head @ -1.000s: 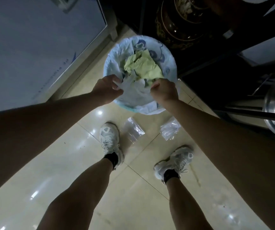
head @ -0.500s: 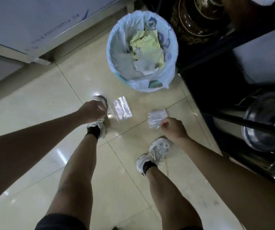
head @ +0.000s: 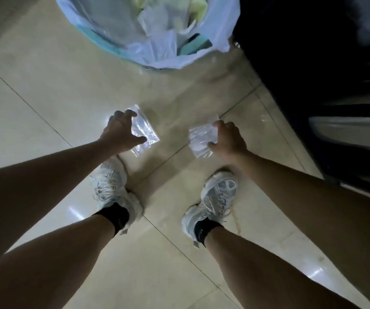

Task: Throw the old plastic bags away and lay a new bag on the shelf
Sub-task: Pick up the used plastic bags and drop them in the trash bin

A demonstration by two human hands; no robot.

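Head view: 2 clear plastic bags lie on the tiled floor, in front of the person's white sneakers. Left hand hovers with fingers spread wide over the flat left bag, thumb at its near edge, nothing gripped. Right hand has thumb and fingers closed on the crumpled right bag. Beyond both, at the frame's top edge, stands a bin lined with a white trash bag holding discarded plastic.
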